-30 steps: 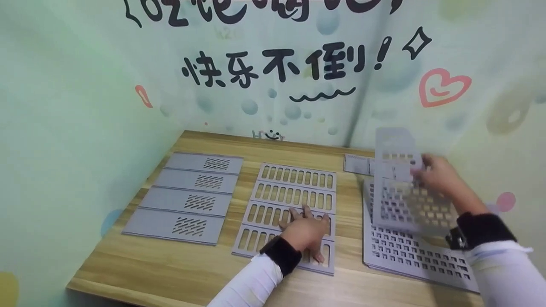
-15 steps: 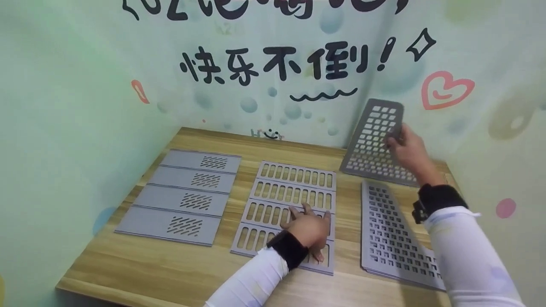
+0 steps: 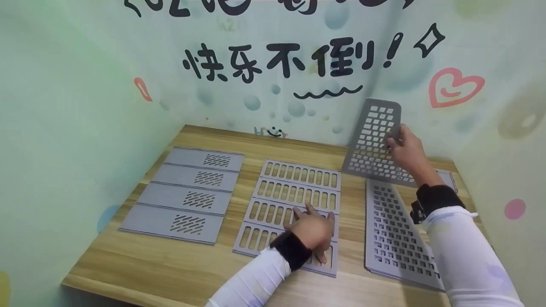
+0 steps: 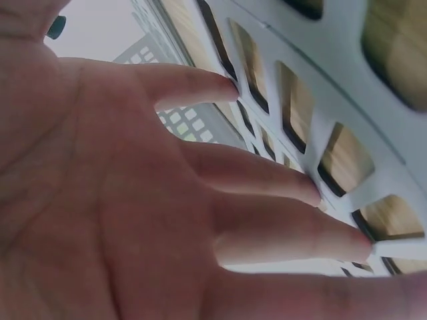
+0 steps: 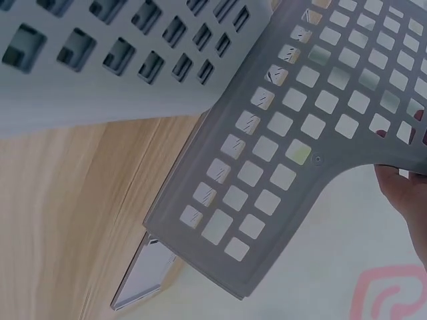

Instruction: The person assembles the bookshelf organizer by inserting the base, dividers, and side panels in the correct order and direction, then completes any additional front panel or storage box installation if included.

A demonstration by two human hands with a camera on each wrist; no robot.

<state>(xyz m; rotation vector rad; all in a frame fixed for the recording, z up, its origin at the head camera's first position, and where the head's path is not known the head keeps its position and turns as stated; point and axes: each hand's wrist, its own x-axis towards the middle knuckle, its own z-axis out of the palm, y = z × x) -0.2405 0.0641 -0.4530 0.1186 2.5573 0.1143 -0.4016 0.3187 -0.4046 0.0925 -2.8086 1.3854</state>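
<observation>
My right hand [image 3: 407, 149] grips the inner edge of a grey L-shaped panel with square holes [image 3: 363, 147]. The panel stands tilted up at the back right, its lower edge close over the table's rear. In the right wrist view, fingertips show through its holes [image 5: 340, 152], with the rest of the hand [image 5: 403, 193] at the right edge. Below it lies a stack of similar perforated panels [image 3: 370, 247]. My left hand [image 3: 313, 232] rests with spread, straight fingers on a column of slotted grey panels [image 3: 298, 206]; the left wrist view shows its fingertips [image 4: 307, 187] against the slotted surface.
Plain grey panels with slanted slits [image 3: 170, 194] form a column on the wooden table [image 3: 170, 273] at the left. A small flat grey part [image 3: 447, 178] lies at the back right, partly covered by the right arm. A printed cloth wall [image 3: 239, 106] closes off the back and sides.
My right hand has carried the L-shaped panel from over the stack to the back and turned it upright. In the last half second it barely moves. My left hand stays in place.
</observation>
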